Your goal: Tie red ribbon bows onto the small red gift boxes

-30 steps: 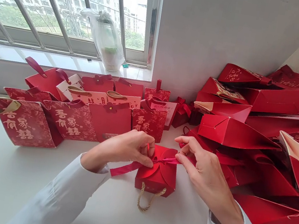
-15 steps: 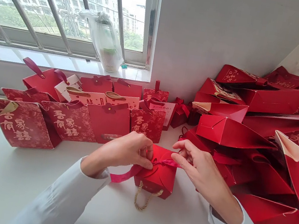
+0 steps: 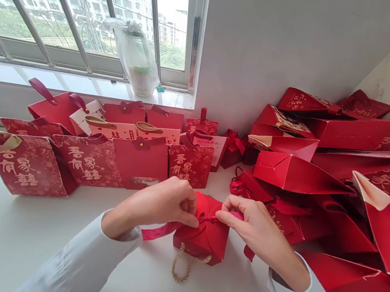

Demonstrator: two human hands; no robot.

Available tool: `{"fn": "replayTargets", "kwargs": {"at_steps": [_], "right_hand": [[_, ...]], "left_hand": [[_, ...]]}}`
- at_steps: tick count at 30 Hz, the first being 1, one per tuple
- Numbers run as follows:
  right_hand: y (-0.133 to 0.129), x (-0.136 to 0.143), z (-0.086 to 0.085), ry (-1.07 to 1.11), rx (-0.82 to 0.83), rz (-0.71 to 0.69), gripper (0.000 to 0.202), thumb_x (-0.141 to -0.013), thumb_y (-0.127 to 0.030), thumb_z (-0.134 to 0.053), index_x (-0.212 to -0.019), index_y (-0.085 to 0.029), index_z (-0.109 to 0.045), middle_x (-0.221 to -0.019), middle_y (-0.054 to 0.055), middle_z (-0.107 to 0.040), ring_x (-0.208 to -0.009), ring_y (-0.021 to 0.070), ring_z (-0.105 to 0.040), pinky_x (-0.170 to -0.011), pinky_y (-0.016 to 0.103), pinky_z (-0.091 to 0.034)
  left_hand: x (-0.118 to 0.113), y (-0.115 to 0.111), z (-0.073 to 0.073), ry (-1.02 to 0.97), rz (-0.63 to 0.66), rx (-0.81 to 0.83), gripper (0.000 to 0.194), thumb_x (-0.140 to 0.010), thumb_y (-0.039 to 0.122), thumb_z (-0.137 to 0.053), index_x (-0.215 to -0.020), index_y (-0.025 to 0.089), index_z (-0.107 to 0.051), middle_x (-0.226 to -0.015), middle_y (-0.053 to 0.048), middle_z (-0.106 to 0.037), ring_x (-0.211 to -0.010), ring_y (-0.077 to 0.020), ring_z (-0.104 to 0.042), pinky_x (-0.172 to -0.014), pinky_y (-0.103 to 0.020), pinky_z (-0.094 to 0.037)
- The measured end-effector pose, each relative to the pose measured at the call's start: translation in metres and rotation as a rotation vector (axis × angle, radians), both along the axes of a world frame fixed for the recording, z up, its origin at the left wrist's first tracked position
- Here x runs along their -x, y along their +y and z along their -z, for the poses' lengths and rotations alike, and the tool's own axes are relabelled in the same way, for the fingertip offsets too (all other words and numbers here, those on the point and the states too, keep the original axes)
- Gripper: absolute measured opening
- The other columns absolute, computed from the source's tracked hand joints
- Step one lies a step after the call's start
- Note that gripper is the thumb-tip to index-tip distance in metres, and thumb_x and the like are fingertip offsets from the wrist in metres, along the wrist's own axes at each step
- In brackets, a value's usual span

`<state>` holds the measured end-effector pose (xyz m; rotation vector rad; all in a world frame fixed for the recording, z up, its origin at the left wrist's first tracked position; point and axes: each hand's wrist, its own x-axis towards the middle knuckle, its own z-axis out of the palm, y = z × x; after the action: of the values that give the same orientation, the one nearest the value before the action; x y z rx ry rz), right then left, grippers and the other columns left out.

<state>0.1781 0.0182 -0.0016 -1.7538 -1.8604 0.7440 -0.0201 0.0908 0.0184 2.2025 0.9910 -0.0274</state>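
Observation:
A small red gift box (image 3: 196, 244) with curved top flaps stands on the white table, a gold rope handle (image 3: 179, 279) hanging from its near side. Across its top runs a dark pink ribbon (image 3: 161, 231), knotted near the middle. My left hand (image 3: 169, 204) pinches the ribbon at the left of the knot, and its tail trails out to the left. On the other side my right hand (image 3: 247, 221) has thumb and forefinger closed on the ribbon close to the knot. That end hangs down past my palm.
Rows of red gift bags (image 3: 89, 160) stand at the back left below the barred window. A tall heap of red boxes and bags (image 3: 303, 172) fills the right side. On the windowsill sits a plastic-wrapped jar (image 3: 142, 73). The white table (image 3: 50, 241) extends in front.
My right hand has moved left toward the knot, and its fingers have closed on the ribbon there. The left hand keeps its pinch in nearly the same place.

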Motion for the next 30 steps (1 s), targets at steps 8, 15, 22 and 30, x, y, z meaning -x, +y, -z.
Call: {"fn": "replayTargets", "kwargs": {"at_steps": [8,15,22,30], "right_hand": [[0.001,0.005,0.001,0.009,-0.07,0.052,0.024,-0.082,-0.032,-0.053,-0.062,-0.02,-0.05,-0.051,-0.007,-0.039,-0.045,0.009,-0.033,-0.045,0.024,-0.024],[0.005,-0.002,0.002,0.052,-0.121,0.089,0.024,-0.083,-0.031,-0.053,-0.062,-0.02,-0.049,-0.057,-0.006,-0.047,-0.051,0.0095,-0.037,-0.05,0.023,-0.028],[0.01,-0.007,0.008,0.047,-0.133,0.076,0.023,-0.081,-0.031,-0.055,-0.062,-0.02,-0.052,-0.056,-0.005,-0.047,-0.054,0.0109,-0.042,-0.05,0.024,-0.029],[0.014,-0.009,0.01,0.067,-0.063,0.067,0.022,-0.079,-0.03,-0.054,-0.061,-0.019,-0.051,-0.053,-0.006,-0.041,-0.049,0.0095,-0.035,-0.047,0.024,-0.026]], "left_hand": [[0.001,0.002,0.005,0.028,-0.019,-0.017,0.031,-0.071,0.041,-0.059,-0.054,0.017,-0.048,-0.046,0.005,-0.041,-0.044,-0.0072,-0.027,-0.041,-0.024,-0.017],[-0.001,0.005,-0.001,-0.017,0.026,0.046,0.02,-0.072,0.033,-0.058,-0.061,0.018,-0.051,-0.055,0.005,-0.046,-0.049,-0.0079,-0.031,-0.043,-0.023,-0.02],[-0.002,0.011,0.0,-0.05,0.032,0.132,0.033,-0.069,0.038,-0.066,-0.055,0.017,-0.045,-0.051,0.006,-0.035,-0.048,-0.0072,-0.024,-0.043,-0.025,-0.015],[-0.004,0.021,0.008,-0.26,0.031,0.462,0.037,-0.06,0.041,-0.076,-0.056,0.015,-0.05,-0.054,0.005,-0.047,-0.053,-0.0073,-0.036,-0.05,-0.022,-0.027]]}}
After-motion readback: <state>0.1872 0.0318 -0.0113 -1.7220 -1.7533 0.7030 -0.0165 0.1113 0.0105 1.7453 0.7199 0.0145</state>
